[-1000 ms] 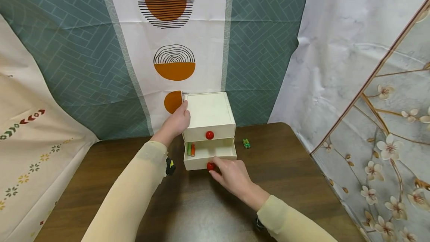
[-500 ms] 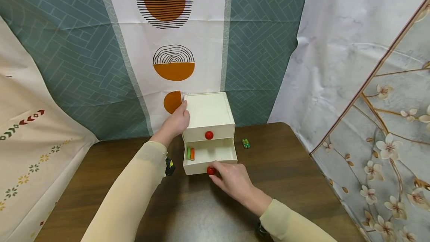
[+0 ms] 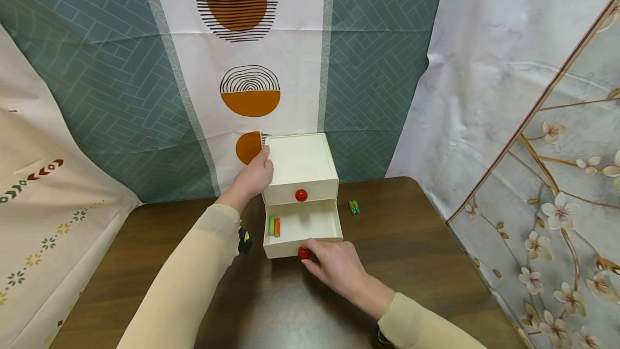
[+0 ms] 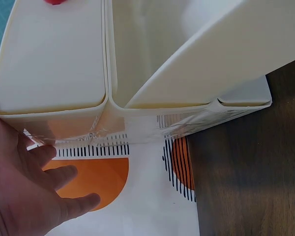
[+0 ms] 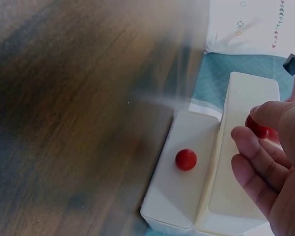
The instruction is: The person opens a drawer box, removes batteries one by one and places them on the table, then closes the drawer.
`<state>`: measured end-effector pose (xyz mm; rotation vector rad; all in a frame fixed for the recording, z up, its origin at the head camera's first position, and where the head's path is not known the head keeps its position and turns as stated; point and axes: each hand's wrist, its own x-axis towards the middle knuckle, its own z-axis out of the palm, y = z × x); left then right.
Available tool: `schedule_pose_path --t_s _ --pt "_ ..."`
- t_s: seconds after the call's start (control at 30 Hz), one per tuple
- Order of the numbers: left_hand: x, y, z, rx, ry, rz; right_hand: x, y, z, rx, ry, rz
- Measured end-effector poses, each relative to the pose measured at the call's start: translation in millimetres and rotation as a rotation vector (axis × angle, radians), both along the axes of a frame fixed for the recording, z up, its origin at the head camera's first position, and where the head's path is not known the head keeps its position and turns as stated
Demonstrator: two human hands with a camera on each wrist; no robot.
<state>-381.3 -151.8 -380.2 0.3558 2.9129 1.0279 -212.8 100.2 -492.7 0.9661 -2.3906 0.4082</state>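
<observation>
At the front of the white cabinet (image 3: 300, 159), my right grip (image 3: 339, 268) pinches the red knob (image 3: 303, 252) of the middle drawer (image 3: 310, 221). That drawer points out toward me, the long axis of its front panel (image 3: 281, 250) running left to right (a green stick (image 3: 272, 226) and an orange stick (image 3: 277, 227) lie inside, at its left). My left grip (image 3: 253, 175), spread, rests against the cabinet's left side. The drawer stands farther out over the bench (image 3: 411, 241) than a second ago.
</observation>
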Motion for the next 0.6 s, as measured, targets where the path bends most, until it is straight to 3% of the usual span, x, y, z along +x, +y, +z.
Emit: schedule_pose_path --t_s 0.6 --pt "1.5 -1.3 1.4 0.015 -0.014 -0.009 11.9 5 -1.1 -0.004 -0.001 0.026"
